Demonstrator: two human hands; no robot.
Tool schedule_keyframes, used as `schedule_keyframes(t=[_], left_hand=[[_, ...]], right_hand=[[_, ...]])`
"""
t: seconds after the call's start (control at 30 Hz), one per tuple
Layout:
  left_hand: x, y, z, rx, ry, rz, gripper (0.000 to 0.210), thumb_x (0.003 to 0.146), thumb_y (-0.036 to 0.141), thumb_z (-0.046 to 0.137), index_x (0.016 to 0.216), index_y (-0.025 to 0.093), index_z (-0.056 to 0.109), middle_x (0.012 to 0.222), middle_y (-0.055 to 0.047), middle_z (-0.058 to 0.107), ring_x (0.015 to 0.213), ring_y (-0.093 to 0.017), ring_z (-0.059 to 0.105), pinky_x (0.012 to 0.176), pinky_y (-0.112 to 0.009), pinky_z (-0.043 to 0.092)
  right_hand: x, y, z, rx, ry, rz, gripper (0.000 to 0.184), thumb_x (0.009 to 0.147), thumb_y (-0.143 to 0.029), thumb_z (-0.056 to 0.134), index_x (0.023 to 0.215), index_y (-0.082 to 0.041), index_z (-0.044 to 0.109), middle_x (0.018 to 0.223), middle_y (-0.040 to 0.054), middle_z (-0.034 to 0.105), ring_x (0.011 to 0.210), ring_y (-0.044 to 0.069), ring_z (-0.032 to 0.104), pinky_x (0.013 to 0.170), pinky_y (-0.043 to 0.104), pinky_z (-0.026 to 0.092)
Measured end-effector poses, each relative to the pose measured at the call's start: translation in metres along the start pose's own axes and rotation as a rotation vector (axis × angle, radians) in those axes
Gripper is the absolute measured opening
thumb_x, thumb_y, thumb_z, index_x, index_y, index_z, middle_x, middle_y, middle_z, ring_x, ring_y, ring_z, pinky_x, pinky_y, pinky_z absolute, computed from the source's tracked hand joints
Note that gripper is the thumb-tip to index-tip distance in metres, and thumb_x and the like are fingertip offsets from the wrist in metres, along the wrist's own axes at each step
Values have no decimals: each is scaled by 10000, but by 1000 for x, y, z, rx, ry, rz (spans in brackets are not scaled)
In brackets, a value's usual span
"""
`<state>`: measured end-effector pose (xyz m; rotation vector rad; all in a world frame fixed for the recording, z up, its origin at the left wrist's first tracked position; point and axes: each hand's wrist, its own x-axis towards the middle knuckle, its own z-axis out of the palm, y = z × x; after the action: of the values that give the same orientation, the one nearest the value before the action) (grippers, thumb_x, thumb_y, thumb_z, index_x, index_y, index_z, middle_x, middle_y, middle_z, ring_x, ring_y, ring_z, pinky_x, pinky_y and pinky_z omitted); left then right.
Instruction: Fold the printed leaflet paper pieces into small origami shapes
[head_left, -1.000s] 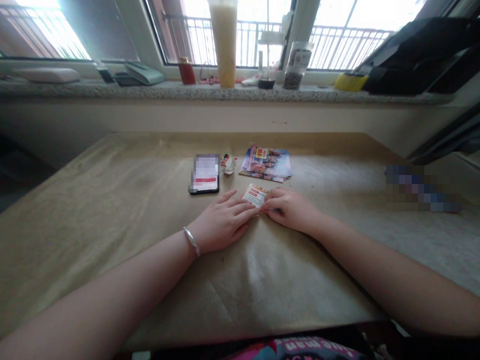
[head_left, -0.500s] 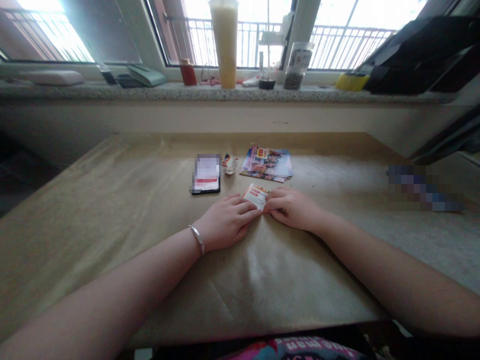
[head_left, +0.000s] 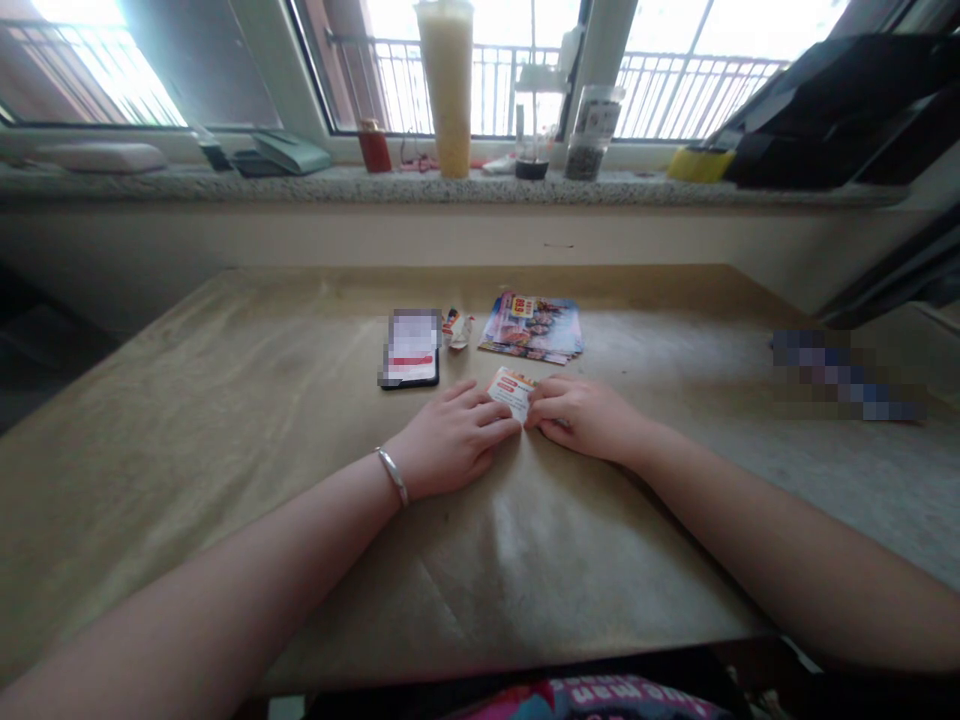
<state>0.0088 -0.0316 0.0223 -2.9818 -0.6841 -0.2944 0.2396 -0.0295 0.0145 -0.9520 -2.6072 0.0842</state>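
Note:
A small printed card [head_left: 511,391] with red and white print lies on the brown table [head_left: 225,400], pinched between both hands. My left hand [head_left: 450,440], a silver bangle on its wrist, presses its fingertips on the card's near left edge. My right hand [head_left: 577,415] curls over the card's right side, hiding that part. Beyond them lies a stack of colourful cards [head_left: 534,327], with a small torn wrapper [head_left: 457,328] and a dark phone [head_left: 410,349] to its left.
A stone windowsill [head_left: 300,185] runs along the back with a tall yellow drink cup [head_left: 447,85], a red jar [head_left: 373,146], small containers and flat devices. Black equipment [head_left: 832,120] stands at the right. A blurred object [head_left: 847,375] lies on the table's right side.
Both hands stay on the small card with only slight finger shifts; the left fingers curled in, then spread a little. Nothing else moved.

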Motion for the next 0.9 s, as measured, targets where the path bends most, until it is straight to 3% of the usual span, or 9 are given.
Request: schedule_keyframes(t=[0.37, 0.9], left_hand=[[-4, -9, -8, -12, -33, 56, 349, 831, 160, 485, 1162, 216, 577, 1164, -29, 630, 1126, -213, 519, 1103, -458, 266], [-10, -19, -15, 8, -34, 110, 249, 885, 178, 473, 1027, 233, 669, 1055, 7, 690, 1007, -173, 579, 1028, -394, 365]], right_hand=[[-2, 2, 0, -4, -8, -5, 191, 808, -141, 532, 849, -241, 690, 952, 23, 662, 856, 161, 590, 710, 254, 426], [-4, 4, 1, -2, -11, -20, 192, 817, -141, 528, 848, -239, 690, 964, 24, 666, 866, 160, 600, 734, 258, 445]])
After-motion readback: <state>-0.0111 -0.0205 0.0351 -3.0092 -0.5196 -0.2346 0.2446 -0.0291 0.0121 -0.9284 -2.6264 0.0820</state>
